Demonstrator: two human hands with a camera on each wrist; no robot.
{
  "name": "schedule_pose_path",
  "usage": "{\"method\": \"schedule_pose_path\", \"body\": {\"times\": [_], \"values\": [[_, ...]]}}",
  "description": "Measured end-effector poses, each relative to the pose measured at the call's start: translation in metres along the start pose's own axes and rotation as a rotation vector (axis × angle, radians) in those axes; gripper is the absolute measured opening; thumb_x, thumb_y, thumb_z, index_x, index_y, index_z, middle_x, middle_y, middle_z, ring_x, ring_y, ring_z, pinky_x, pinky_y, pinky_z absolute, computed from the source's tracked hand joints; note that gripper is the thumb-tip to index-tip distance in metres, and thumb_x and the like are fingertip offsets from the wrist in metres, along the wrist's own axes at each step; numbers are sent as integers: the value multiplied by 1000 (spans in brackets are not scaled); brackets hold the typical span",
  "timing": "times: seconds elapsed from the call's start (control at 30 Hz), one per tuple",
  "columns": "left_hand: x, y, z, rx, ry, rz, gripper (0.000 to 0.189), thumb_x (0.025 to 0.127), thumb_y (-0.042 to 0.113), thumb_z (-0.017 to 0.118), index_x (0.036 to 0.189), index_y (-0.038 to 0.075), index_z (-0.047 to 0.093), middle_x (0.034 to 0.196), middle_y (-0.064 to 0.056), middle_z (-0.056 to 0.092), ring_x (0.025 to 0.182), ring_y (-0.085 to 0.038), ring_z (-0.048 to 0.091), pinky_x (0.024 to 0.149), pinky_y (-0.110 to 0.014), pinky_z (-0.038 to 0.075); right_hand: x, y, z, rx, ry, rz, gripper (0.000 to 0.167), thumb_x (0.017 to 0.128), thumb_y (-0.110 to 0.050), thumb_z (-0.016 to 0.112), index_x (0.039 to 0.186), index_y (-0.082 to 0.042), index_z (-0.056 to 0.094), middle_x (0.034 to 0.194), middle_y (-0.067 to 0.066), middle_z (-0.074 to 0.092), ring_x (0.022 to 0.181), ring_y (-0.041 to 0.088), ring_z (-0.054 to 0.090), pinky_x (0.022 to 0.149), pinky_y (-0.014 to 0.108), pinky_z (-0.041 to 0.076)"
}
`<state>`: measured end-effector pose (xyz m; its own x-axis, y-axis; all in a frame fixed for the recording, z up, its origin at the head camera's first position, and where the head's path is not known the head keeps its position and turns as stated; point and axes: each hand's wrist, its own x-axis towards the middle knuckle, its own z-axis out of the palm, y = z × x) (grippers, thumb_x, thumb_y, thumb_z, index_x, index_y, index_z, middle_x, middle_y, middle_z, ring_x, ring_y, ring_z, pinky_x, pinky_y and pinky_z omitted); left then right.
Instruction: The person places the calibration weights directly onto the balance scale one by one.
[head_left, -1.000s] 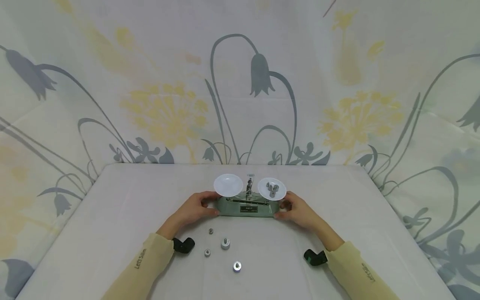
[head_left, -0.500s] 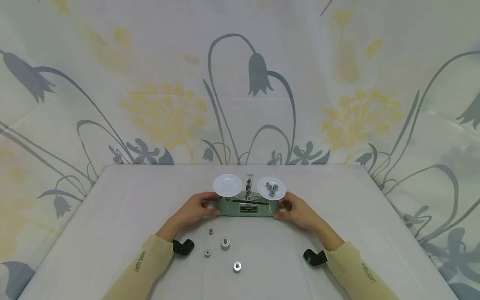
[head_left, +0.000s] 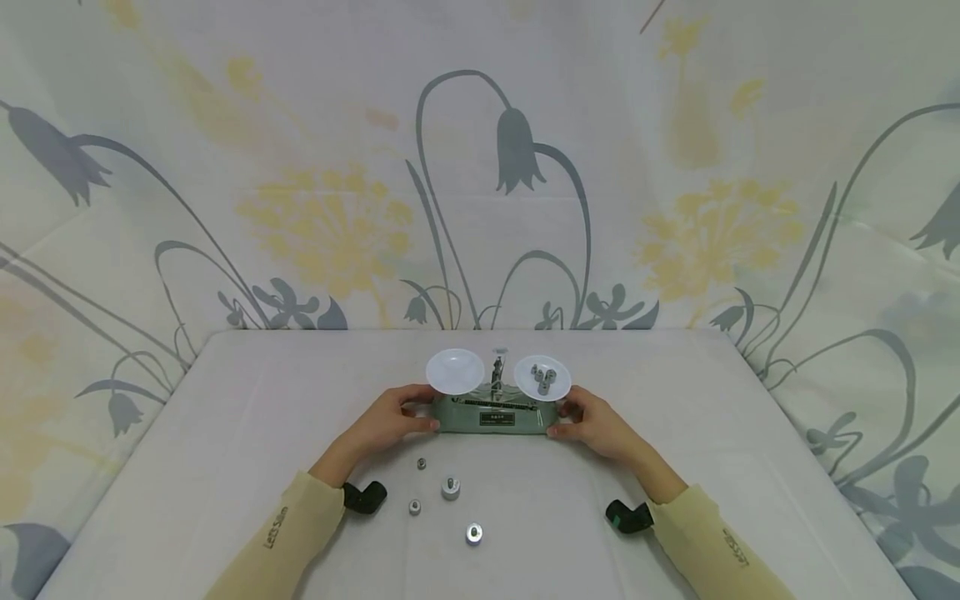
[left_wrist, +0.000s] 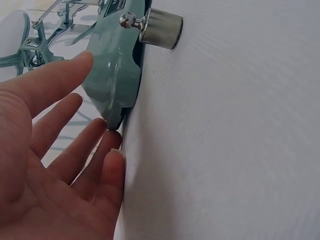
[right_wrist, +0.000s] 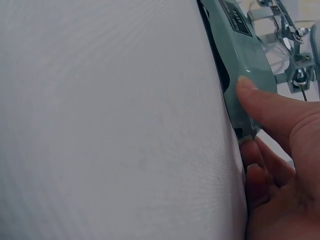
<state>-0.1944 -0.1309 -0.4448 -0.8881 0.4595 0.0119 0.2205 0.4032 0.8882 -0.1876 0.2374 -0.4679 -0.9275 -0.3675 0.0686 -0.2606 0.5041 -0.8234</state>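
A green balance scale [head_left: 461,417] stands in front of me on the table, with a dark nameplate on its front. Its left white pan [head_left: 455,371] is bare, while several small metal weights [head_left: 544,387] sit in its right pan [head_left: 525,385]. My left hand [head_left: 386,415] holds the left end of the base, thumb by the front corner and fingers round the end. At the opposite end my right hand [head_left: 602,423] grips the base; in the right wrist view its thumb [right_wrist: 262,100] presses the front face and the other fingers curl at the end.
Several loose metal weights lie on the white-covered table [head_left: 555,533] in front of the scale, the larger ones a knobbed weight [head_left: 450,489] and another [head_left: 474,534] nearer me. A floral curtain [head_left: 480,208] hangs behind the table's far edge.
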Motion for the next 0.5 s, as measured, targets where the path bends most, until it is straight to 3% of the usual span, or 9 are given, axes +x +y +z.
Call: {"method": "schedule_pose_path", "body": {"times": [0.17, 0.27, 0.5], "values": [[-4, 7, 0, -9, -4, -13, 51, 88, 4, 73, 135, -6, 56, 136, -22, 57, 128, -40, 50, 102, -57, 40, -1, -2, 1, 6, 9, 2, 49, 80, -12, 83, 122, -5, 61, 103, 9, 59, 93, 25, 54, 76, 33, 44], [0, -7, 0, -8, 0, -11, 53, 88, 7, 75, 136, -4, 56, 138, -20, 57, 129, -38, 50, 102, -56, 41, -1, -2, 1, -2, 13, 8, 49, 79, -13, 83, 123, -5, 61, 104, 9, 60, 93, 24, 54, 77, 34, 44], [-5, -6, -3, -11, -22, 1, 53, 89, 14, 76, 136, 1, 58, 137, -15, 58, 129, -35, 51, 100, -53, 44, 0, 1, 1, -24, 16, 4, 50, 79, -13, 83, 124, -5, 61, 103, 8, 60, 93, 23, 54, 77, 34, 45]]}}
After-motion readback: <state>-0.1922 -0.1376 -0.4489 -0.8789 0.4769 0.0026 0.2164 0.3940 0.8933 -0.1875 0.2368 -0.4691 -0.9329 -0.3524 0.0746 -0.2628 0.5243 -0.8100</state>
